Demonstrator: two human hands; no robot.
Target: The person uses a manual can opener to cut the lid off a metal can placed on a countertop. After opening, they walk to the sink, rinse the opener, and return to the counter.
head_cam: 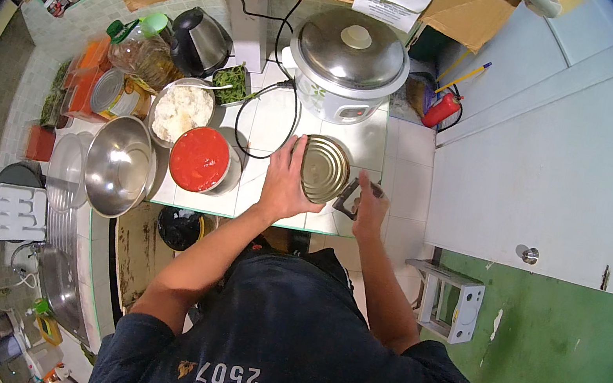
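My left hand is spread against the left side of a large metal can, whose ribbed round end faces up on the white tiled counter. At the can's right, my right hand grips a dark-handled tool, which looks like a can opener; its working end is hard to make out. An open can of red sauce stands left of my left hand. Beyond it is a steel bowl of white, crumbly food with a pale utensil in it.
A rice cooker stands at the back, its black cable looping over the counter. An empty steel bowl, an electric kettle, a large oil bottle and a tray of green leaves stand to the left. A stepladder is at lower right.
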